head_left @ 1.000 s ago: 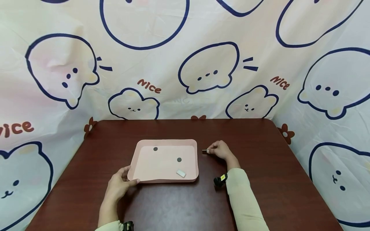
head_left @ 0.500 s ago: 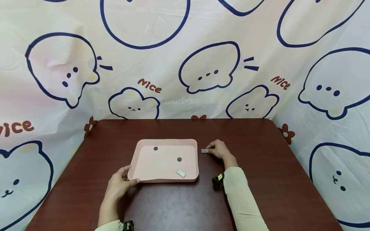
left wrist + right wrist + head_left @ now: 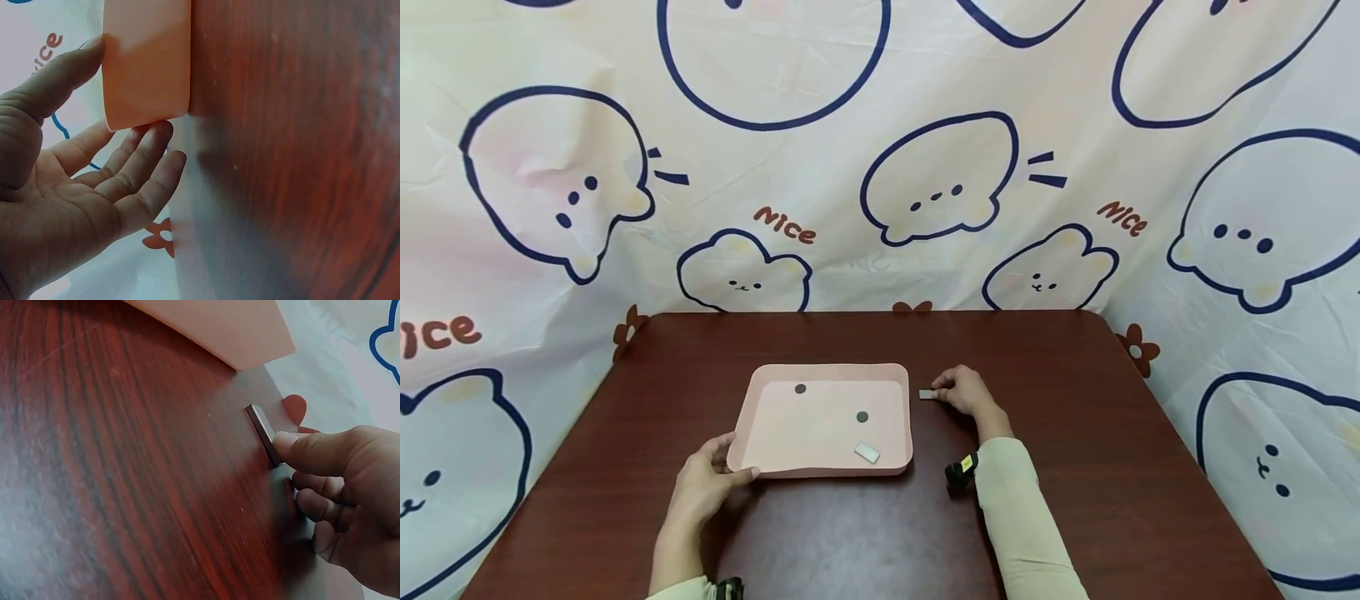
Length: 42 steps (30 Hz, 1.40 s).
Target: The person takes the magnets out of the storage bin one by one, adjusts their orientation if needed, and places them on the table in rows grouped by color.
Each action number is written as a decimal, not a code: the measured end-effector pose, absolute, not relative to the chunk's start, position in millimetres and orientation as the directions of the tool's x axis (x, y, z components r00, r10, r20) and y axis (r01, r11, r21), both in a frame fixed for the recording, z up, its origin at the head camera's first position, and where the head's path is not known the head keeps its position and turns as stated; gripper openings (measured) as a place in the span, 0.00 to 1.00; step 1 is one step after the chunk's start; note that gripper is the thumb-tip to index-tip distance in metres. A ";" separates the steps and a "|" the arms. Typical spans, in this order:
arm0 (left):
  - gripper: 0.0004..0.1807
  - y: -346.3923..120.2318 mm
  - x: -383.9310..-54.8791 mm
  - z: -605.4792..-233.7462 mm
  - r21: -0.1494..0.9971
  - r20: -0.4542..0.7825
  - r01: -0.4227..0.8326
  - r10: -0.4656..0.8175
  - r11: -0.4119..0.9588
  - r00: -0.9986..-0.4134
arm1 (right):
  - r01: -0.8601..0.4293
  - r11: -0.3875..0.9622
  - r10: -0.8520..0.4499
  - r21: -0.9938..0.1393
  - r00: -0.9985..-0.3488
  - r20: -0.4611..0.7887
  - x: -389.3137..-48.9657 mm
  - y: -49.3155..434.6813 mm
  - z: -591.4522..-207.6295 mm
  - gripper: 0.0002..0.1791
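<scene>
My left hand [image 3: 698,492] grips the near left corner of a shallow pink tray [image 3: 790,433]. Its thumb lies on the rim, and the fingers are against the tray's end wall [image 3: 147,69] in the left wrist view. Just right of the tray, my right hand [image 3: 964,393] pinches the end of a small flat grey rectangular piece [image 3: 927,394]. In the right wrist view the thumb covers one end of this piece [image 3: 261,428], close over the table. Inside the tray are two dark round discs [image 3: 801,389] and a similar pale rectangular piece [image 3: 867,452].
The brown wooden table [image 3: 850,542] surrounds the tray. Behind it and at both sides hangs a pale cloth [image 3: 835,183] printed with cartoon figures. A black wrist device [image 3: 961,473] sits under the right wrist, and another [image 3: 730,588] is at the left wrist.
The piece in my right hand has turned from edge-on to showing its pale flat face. My right forearm has shifted slightly left. The left hand and the tray contents stay put.
</scene>
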<state>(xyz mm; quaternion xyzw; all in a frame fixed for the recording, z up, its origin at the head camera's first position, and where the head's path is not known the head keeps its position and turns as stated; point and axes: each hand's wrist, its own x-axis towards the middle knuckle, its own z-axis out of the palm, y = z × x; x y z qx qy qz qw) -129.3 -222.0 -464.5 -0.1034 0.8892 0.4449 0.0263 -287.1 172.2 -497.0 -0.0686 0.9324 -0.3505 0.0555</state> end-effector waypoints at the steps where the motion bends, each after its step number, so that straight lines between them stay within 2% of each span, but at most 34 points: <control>1: 0.41 -222.3 -129.6 -464.1 0.789 -0.136 -0.206 -0.162 0.579 -0.977 | -0.093 0.736 -0.162 -0.670 -0.986 -0.041 -286.3 171.8 -496.7 0.04; 5: 0.41 -222.4 -130.1 -462.7 0.796 -0.129 -0.205 -0.171 0.569 -0.977 | -0.095 0.683 -0.144 -0.724 -0.989 -0.007 -276.9 169.2 -491.4 0.06; 13: 0.41 -222.3 -128.3 -464.1 0.798 -0.133 -0.207 -0.170 0.567 -0.976 | -0.033 0.626 -0.172 -0.779 -0.980 -0.096 -253.6 159.9 -475.7 0.08; 25: 0.40 -222.6 -128.8 -465.6 0.795 -0.128 -0.212 -0.185 0.568 -0.974 | -0.233 0.576 -0.417 -0.784 -0.908 -0.037 -238.8 135.4 -444.6 0.11; 42: 0.40 -222.3 -127.9 -469.6 0.805 -0.119 -0.210 -0.196 0.554 -0.973 | -0.287 0.499 -0.602 -0.818 -0.794 -0.089 -228.5 90.2 -440.3 0.14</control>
